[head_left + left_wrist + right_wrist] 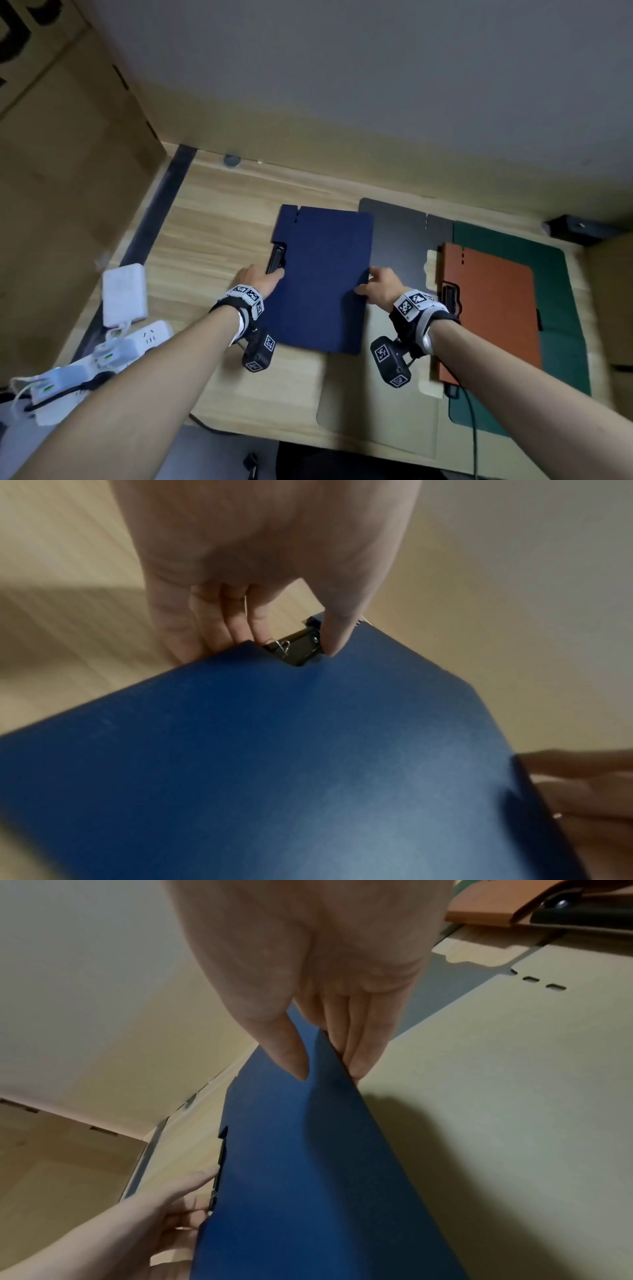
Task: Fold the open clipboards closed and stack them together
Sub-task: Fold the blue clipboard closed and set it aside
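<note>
Between both hands [260, 279], blue clipboard [322, 274]

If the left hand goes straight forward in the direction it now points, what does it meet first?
The left hand already grips the blue clipboard at its black clip. Straight on, it would probably run along that clip edge, then over bare wooden desk toward the wall. Depth is unclear.

No text, label, brand or number on anything in these views can be read.
</note>
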The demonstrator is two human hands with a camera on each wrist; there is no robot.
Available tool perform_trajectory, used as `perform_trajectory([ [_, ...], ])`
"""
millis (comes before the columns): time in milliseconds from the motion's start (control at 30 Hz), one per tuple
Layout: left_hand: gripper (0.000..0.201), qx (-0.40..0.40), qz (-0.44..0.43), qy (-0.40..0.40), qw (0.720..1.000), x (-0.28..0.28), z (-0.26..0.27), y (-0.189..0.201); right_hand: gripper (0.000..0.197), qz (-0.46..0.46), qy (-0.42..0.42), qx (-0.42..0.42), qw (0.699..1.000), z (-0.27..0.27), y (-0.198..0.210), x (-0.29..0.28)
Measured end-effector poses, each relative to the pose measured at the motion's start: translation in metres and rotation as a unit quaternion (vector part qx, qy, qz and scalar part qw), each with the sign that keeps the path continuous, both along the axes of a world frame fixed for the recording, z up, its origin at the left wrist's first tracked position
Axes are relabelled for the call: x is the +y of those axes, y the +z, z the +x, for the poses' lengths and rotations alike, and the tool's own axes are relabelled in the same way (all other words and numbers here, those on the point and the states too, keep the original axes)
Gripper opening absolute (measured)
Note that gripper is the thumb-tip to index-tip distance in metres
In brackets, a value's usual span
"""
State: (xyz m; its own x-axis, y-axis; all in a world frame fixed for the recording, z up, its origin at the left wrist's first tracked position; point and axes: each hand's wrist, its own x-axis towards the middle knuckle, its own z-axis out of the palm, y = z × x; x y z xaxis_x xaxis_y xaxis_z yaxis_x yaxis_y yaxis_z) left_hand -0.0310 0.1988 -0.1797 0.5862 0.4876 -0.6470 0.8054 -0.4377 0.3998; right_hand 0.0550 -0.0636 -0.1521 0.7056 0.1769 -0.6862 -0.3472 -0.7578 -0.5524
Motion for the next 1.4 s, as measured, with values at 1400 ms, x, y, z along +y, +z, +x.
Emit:
perform_trajectory([
  [1400, 0.044, -0.17, -0.17, 0.033, 0.97, -0.329, 0.077, 0.002, 0.043, -0.011, -0.236, -0.185, 0.954, 0.047, -0.007, -0.332],
])
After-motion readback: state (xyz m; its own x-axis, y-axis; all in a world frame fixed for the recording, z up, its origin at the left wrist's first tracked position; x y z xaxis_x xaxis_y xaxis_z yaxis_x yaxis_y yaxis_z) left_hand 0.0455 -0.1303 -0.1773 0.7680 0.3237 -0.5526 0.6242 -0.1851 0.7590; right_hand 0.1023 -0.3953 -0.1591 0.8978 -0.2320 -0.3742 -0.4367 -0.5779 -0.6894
